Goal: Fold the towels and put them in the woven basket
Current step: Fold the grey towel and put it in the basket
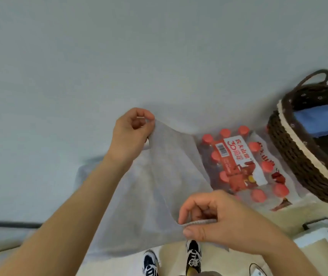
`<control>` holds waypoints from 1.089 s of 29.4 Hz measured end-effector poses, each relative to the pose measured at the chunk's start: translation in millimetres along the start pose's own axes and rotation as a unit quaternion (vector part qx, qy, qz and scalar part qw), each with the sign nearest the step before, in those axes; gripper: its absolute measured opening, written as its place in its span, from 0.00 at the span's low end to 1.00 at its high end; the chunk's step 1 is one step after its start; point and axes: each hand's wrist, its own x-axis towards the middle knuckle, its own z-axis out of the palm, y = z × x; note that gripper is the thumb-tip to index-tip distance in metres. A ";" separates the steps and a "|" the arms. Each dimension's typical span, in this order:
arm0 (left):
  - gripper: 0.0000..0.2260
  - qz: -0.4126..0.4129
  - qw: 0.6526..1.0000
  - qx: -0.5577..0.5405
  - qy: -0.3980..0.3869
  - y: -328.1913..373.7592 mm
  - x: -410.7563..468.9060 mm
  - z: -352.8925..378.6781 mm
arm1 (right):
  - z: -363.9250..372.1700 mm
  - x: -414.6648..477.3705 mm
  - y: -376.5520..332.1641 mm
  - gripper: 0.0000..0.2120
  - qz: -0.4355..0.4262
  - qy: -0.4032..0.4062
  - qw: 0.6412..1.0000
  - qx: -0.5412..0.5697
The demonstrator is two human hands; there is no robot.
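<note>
A thin pale grey towel (165,176) hangs stretched between my two hands above the white table. My left hand (131,134) pinches its far corner near the middle of the view. My right hand (211,218) pinches the near edge, where the cloth is doubled between thumb and fingers. The dark brown woven basket (298,162) with a cream band and a loop handle stands at the right edge. A folded blue towel (320,120) lies inside it.
A shrink-wrapped pack of bottles with red caps (245,164) lies between the towel and the basket. The white table (99,66) spreads across the far and left parts. Below, my shoes (193,255) stand on a beige floor.
</note>
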 end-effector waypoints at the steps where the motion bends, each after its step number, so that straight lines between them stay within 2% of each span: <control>1: 0.07 -0.011 1.000 -0.006 0.012 -3.7 -4.4 -18.3 | 13.7 10.4 -5.5 0.06 -0.001 -0.013 0.999 -0.033; 4: 0.09 -0.041 0.997 -0.031 0.061 -16.6 -20.8 -72.6 | 60.7 40.7 -20.6 0.07 -0.009 -0.072 0.992 -0.106; 7: 0.11 -0.057 0.991 -0.050 0.106 -33.2 -36.5 -123.0 | 110.5 67.4 -32.8 0.09 -0.028 -0.128 0.982 -0.134; 13: 0.06 -0.170 0.970 -0.079 0.154 -90.9 -43.1 -193.8 | 198.5 112.0 -29.7 0.10 -0.042 -0.155 0.970 -0.183; 17: 0.06 -0.222 0.956 -0.060 0.181 -139.3 -42.5 -209.7 | 240.7 132.4 -14.0 0.11 -0.022 -0.172 0.954 -0.244; 20: 0.01 -0.232 0.948 -0.077 0.202 -158.9 -39.0 -213.3 | 257.9 139.9 -6.6 0.13 -0.035 -0.186 0.934 -0.304; 25: 0.05 -0.279 0.943 -0.079 0.161 -169.6 -34.4 -214.9 | 259.0 145.2 -16.3 0.15 -0.020 -0.214 0.920 -0.327; 27: 0.06 -0.292 0.937 -0.121 0.150 -171.6 -36.6 -219.8 | 244.9 151.8 -26.0 0.14 0.001 -0.184 0.937 -0.295; 29: 0.06 -0.279 0.935 -0.172 0.138 -168.5 -38.5 -224.8 | 220.2 169.2 -32.3 0.12 -0.024 -0.106 0.952 -0.287; 32: 0.06 -0.265 0.932 -0.219 0.110 -156.4 -42.6 -228.0 | 181.9 209.1 -38.7 0.14 -0.090 0.027 0.935 -0.342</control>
